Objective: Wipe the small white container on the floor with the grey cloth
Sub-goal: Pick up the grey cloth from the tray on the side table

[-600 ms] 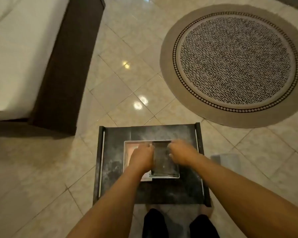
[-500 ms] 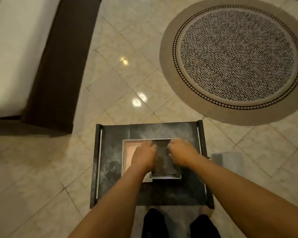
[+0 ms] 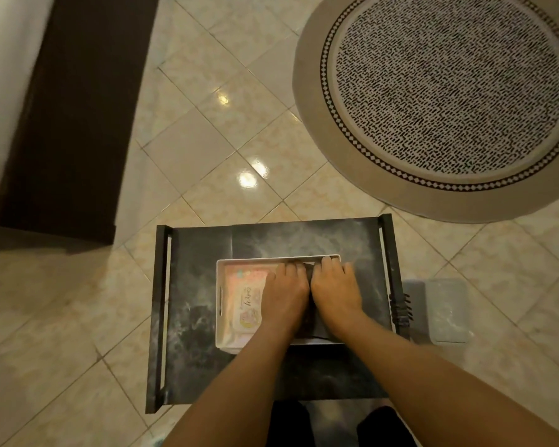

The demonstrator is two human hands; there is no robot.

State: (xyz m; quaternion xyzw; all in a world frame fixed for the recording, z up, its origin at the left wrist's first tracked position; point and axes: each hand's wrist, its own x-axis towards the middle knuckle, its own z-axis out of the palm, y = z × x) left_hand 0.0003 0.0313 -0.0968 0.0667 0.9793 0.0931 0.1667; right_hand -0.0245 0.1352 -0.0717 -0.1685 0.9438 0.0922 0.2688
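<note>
The small white container (image 3: 446, 312) lies on the floor tiles just right of a low dark marbled table (image 3: 191, 285). A white tray (image 3: 219, 285) stands on that table. It holds a pink packet (image 3: 244, 301) on its left side and the dark grey cloth (image 3: 308, 325) on its right. My left hand (image 3: 284, 295) and my right hand (image 3: 336, 291) lie side by side on the cloth, fingers curled at its far edge. They cover most of it. Neither hand touches the white container.
A round patterned rug (image 3: 449, 91) covers the floor at the far right. A dark bed frame (image 3: 71, 124) runs along the left. A black ribbed object (image 3: 400, 309) hangs at the table's right edge. My dark-clothed legs show below the table.
Both hands have closed in toward each other over the cloth and now hide most of it. The view has tilted down and nearer to the table.
</note>
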